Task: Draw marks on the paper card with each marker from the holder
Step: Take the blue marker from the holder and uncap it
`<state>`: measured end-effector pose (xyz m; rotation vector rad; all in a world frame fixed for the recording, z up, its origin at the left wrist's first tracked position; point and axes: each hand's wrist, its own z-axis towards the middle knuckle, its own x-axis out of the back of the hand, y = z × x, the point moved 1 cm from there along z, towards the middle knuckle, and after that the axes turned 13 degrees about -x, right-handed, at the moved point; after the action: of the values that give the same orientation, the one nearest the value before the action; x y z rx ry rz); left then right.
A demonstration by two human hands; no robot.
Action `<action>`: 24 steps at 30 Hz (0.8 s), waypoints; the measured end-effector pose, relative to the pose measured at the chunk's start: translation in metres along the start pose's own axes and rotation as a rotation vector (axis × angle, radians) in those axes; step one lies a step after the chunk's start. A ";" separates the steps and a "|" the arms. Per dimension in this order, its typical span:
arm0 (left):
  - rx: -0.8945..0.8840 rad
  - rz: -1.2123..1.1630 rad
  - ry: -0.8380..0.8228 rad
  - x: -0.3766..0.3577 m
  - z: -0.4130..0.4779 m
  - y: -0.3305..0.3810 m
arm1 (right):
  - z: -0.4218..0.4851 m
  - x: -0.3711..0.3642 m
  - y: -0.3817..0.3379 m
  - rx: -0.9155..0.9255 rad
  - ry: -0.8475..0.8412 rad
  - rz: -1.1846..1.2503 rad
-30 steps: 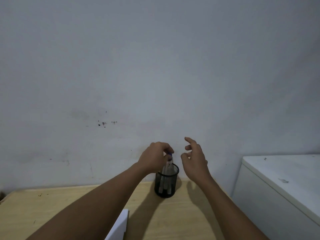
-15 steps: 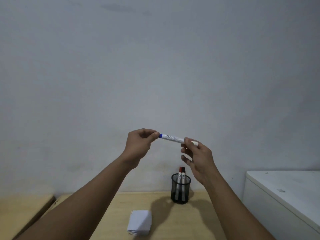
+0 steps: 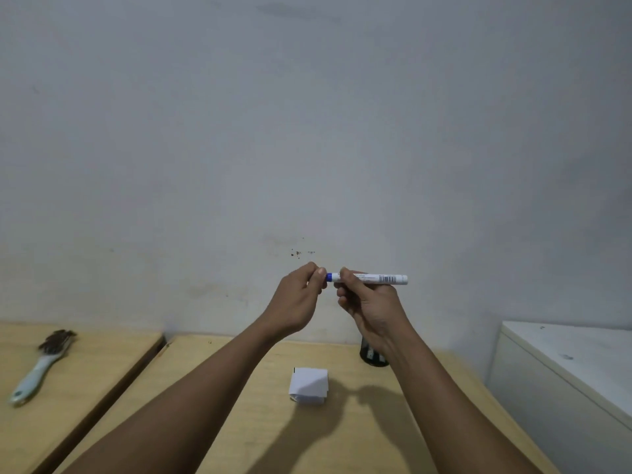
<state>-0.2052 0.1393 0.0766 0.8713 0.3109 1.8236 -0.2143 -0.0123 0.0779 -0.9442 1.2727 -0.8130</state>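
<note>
Against a bare grey wall, above a wooden desk point(image 3: 239, 422), the right hand point(image 3: 371, 304) clamps a blue marker point(image 3: 379, 278) level while the left hand point(image 3: 301, 295) pinches its cap end, apparently to uncap it. The paper card point(image 3: 308, 385) waits below, near the holder point(image 3: 371, 354).

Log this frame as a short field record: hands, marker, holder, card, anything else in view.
left hand: pinching the blue end of the marker
right hand: gripping the marker barrel
marker: level in the air, above the table
holder: on the table, mostly behind the right wrist
card: white, on the table, untouched
brush: on the left desk
</note>
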 end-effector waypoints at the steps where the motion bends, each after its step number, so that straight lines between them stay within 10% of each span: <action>1: 0.001 0.001 -0.006 0.000 -0.001 -0.001 | 0.000 -0.001 0.001 0.005 -0.007 0.005; 15: 0.400 -0.202 -0.109 0.001 -0.013 -0.067 | 0.031 0.021 0.053 -0.069 -0.116 -0.060; 24: 0.480 0.337 -0.330 0.000 -0.049 -0.164 | 0.053 0.048 0.096 -0.142 -0.005 -0.092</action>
<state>-0.1245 0.2174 -0.0523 1.6194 0.4174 1.8966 -0.1567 -0.0095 -0.0269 -1.1243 1.3036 -0.7991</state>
